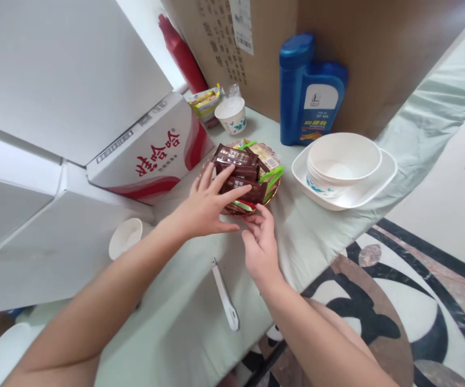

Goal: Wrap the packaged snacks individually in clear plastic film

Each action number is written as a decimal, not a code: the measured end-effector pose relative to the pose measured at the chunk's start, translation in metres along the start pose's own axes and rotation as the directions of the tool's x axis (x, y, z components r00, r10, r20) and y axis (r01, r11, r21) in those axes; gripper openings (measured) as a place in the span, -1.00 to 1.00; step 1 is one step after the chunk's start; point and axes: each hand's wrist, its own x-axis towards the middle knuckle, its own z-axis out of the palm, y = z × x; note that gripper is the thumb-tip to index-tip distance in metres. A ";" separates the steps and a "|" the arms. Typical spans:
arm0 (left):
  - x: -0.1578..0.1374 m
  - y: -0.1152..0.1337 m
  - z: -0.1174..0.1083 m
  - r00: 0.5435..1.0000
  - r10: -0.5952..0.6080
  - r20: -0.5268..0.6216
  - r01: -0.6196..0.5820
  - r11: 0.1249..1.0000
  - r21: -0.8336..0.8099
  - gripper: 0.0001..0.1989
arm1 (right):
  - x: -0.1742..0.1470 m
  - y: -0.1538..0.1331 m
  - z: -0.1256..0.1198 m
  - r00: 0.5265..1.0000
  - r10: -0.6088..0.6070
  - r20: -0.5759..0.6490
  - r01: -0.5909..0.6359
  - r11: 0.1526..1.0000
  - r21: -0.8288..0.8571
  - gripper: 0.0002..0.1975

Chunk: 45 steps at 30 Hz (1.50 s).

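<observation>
A plate with a scalloped gold rim point(277, 189) bears a heap of packaged snacks on the table. Brown wrapped snack bars point(237, 158) lie on top, with green-edged packets point(271, 176) beside them. My left hand point(208, 207) is spread open over the near left of the heap, its fingertips on or just above the brown bars. At the plate's near edge is my right hand point(261, 244), palm turned up. Its fingers curve loosely against or under the rim, and the thumb stands apart. A white utility knife point(226, 298) lies on the cloth nearer to me.
White paper bowls point(343, 158) sit in a white tray point(385, 180) to the right. Behind stand a blue bottle point(311, 102), a cardboard box point(264, 64), another paper bowl point(232, 114) and a red bottle point(182, 56). White cartons point(152, 156) line the left, near a small bowl point(125, 237).
</observation>
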 end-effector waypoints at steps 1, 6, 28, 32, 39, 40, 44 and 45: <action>-0.004 0.003 0.011 0.999 -0.017 0.029 0.017 1.000 0.015 -0.16 | -0.001 0.000 0.001 0.999 0.031 -0.019 -0.031 0.999 0.030 -0.37; 0.017 0.012 0.036 0.987 -0.162 0.024 0.162 0.987 0.007 -0.12 | 0.002 -0.002 0.001 0.987 0.144 -0.077 -0.139 0.988 0.068 -0.31; 0.190 0.010 0.031 0.759 -0.651 0.004 0.635 0.738 -0.228 -0.05 | -0.007 0.001 -0.001 0.987 0.155 -0.051 -0.158 0.985 -0.065 -0.50; 0.193 0.012 0.022 0.766 -0.643 0.005 0.628 0.746 -0.222 -0.01 | -0.007 0.007 0.000 0.993 0.115 -0.030 -0.117 0.988 -0.098 -0.53; 0.124 -0.006 0.024 0.866 -0.497 -0.056 0.495 0.868 -0.037 -0.10 | -0.008 -0.001 -0.003 0.990 0.141 -0.015 -0.142 0.987 -0.078 -0.52; 0.120 -0.011 0.030 0.866 -0.498 -0.034 0.497 0.867 -0.040 -0.14 | -0.010 -0.002 -0.002 0.989 0.146 -0.007 -0.146 0.986 -0.081 -0.52; 0.130 -0.019 0.054 0.849 -0.525 -0.059 0.516 0.848 -0.119 -0.28 | -0.019 -0.006 0.000 0.988 0.156 0.014 -0.153 0.983 -0.102 -0.53; 0.136 -0.018 0.057 0.843 -0.533 -0.078 0.520 0.843 -0.136 -0.29 | -0.020 -0.006 0.000 0.988 0.154 0.015 -0.152 0.982 -0.110 -0.54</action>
